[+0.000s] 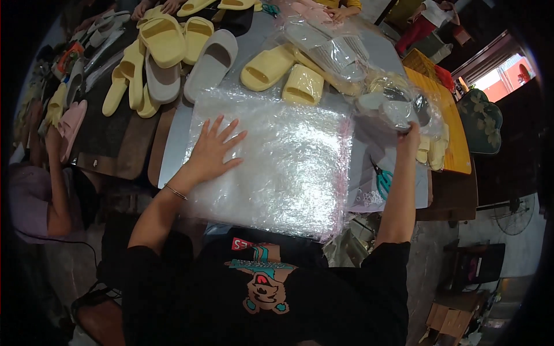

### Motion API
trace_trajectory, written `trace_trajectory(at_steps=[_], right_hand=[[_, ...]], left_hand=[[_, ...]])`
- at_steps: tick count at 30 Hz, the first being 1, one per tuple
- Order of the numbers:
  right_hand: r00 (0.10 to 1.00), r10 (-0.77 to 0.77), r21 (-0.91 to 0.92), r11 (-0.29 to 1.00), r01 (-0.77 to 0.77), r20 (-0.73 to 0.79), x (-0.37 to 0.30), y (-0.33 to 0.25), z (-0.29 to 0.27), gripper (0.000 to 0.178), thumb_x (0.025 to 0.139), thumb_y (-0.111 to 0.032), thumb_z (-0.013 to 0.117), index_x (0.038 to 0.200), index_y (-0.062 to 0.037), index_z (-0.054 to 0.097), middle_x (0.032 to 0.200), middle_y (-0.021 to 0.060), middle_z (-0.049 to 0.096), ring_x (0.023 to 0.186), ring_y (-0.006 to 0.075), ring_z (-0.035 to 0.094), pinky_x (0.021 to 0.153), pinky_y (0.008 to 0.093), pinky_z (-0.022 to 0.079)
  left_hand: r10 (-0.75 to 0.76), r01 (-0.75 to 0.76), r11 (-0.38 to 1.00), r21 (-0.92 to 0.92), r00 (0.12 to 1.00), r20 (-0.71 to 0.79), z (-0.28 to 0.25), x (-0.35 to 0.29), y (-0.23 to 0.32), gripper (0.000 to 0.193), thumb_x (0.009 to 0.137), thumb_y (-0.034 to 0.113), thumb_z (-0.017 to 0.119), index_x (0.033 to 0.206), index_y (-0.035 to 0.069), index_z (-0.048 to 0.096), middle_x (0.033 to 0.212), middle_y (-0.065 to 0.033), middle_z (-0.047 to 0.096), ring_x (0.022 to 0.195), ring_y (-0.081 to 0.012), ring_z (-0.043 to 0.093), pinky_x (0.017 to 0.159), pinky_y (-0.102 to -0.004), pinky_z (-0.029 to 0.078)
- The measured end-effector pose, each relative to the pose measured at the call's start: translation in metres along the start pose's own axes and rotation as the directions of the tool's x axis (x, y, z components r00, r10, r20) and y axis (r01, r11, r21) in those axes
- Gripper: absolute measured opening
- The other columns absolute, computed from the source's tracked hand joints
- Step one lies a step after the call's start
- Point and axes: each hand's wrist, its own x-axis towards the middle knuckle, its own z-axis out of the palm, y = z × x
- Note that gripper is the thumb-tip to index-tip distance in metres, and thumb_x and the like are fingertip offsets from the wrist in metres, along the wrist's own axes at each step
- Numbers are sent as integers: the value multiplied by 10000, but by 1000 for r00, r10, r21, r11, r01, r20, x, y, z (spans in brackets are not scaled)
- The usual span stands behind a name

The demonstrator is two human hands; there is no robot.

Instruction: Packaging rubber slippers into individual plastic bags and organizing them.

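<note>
Black T-shirt (346,294) is filling the near foreground. Left hand (218,151) is lying flat, spread, gripping nothing, on clear plastic bags (277,173) at the near edge of the grey table (366,164). Right hand (410,138) is extending right, grasping bagged grey slippers (397,112). A bright opening (509,79) is showing far right.

The lettering that shows is on the front of the person's black T-shirt (352,294); a red patch (238,244) carries white capital letters, bold and large enough to make out; a teal banner (262,265) lies across the print, between that patch and the upside-down face of a cartoon bear (266,293); the banner bears a line of smaller lettering, too small to read with certainty.
</note>
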Motion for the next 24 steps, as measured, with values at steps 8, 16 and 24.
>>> trace_trajectory(at_steps=[8,16,24], right_hand=[[855,-304,-85,925,370,420,-132,-121,47,206,811,-124,593,993,-28,588,955,65,604,845,140,586,710,241,465],[713,96,-479,801,359,695,-182,-138,90,484,750,-117,595,1222,-15,569,1053,59,615,931,149,567,828,245,435],[378,241,-448,510,734,894,-139,5,125,383,816,-242,656,1116,-7,625,954,101,670,879,194,617,775,301,472]], left_hand=[[-1,1,1000,-20,1000,-4,6,1,-5,627,877,528,489,1418,235,370,1515,-84,241,1403,-369,131,1136,-525,42],[13,-124,927,-355,954,-298,31,-20,-43,507,867,149,597,1343,75,441,1334,-159,494,1297,-319,400,1075,-395,327],[-78,221,-725,-652,915,396,0,-39,-51,562,998,427,324,1269,-49,446,1177,-237,553,1125,-291,556,974,-387,460]])
